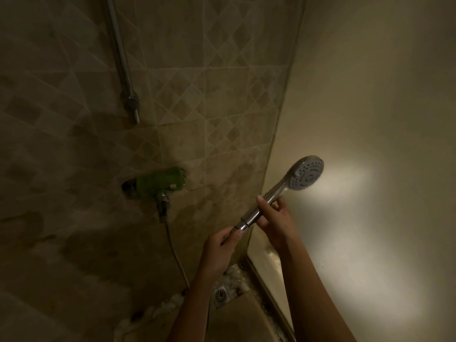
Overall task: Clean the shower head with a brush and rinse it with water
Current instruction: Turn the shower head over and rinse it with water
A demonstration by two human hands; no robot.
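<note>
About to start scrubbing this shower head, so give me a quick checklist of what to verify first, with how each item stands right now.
1. Shower head off its wall mount and in hand: ok.
2. Right hand gripping the handle: ok.
3. Left hand at the hose connector below the handle: ok.
4. Nozzle face turned into view for brushing: ok.
5. Brush within reach: not ok, none in view.
6. Water off at the green mixer valve: cannot tell; no spray visible.
</note>
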